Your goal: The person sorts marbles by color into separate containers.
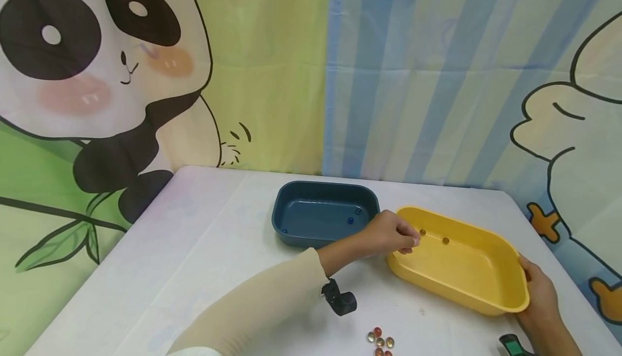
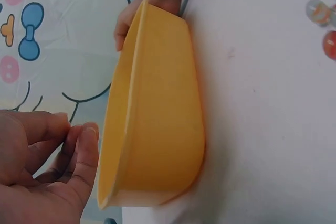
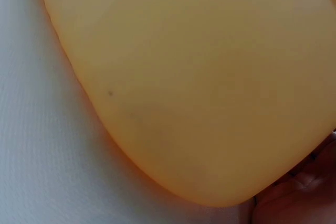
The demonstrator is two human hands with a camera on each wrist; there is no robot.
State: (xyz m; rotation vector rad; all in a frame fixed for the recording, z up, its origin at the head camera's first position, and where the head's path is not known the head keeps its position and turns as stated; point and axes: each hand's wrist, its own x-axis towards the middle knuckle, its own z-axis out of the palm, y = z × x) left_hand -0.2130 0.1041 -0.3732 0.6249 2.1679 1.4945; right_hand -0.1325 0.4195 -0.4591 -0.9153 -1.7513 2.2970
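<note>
My left hand point(image 1: 391, 233) is over the near left end of a yellow plastic tub point(image 1: 461, 304). Its thumb and fingertips come close together in the left wrist view; whether a small thing sits between them is hidden. Two amber-brown glass beads, a left one point(image 1: 423, 232) and a right one point(image 1: 445, 241), lie inside the tub. At the tub's right end my right hand point(image 1: 540, 294) grips the wall, fingers partly hidden behind it. The right wrist view is mostly filled by the tub's outside point(image 3: 210, 87), with part of the palm point(image 3: 299, 198) at the corner.
A dark blue tub point(image 1: 316, 221) stands behind my left forearm, holding a few small blue beads point(image 1: 350, 220). Several red and clear glass beads point(image 1: 380, 342) lie on the white tabletop point(image 1: 209, 237) near the front. Printed curtains point(image 1: 413, 75) hang behind the table.
</note>
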